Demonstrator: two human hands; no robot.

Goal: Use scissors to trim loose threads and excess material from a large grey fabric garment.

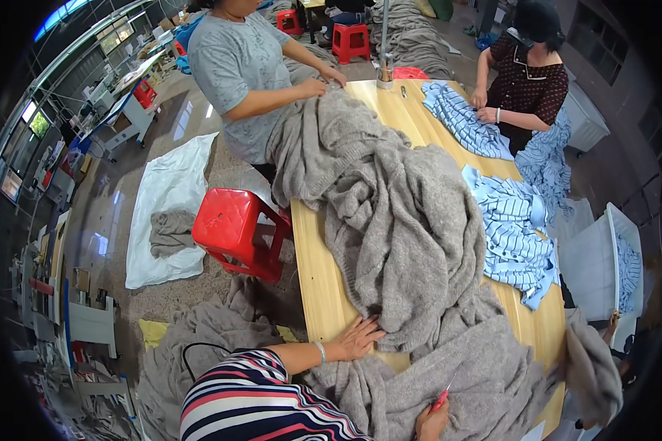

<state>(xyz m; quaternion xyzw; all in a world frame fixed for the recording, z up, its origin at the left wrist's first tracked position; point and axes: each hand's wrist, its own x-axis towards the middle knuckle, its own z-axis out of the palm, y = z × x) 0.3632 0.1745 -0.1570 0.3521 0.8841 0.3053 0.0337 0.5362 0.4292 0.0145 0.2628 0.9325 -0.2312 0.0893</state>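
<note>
My left hand [357, 338], with a bracelet at the wrist, lies flat on the wooden table's left edge with its fingers stretched out. Its fingertips touch the hem of a grey-brown knitted garment [419, 220] in a big crumpled heap. At the bottom, my right hand [432, 424] is closed round small red-handled scissors [440, 400]. Their thin blade points up and away over another grey-brown knit piece [478, 367] spread on the near part of the table. The lower part of that hand is cut off by the picture's edge.
Across the wooden table [320, 272], one person [235, 73] handles the grey knit; another [526, 88] works on blue striped garments [507, 228]. A red stool [228, 220] stands left, near a white sheet [173, 191]. Grey knits [198, 345] pile on the floor. A white bin [603, 257] stands right.
</note>
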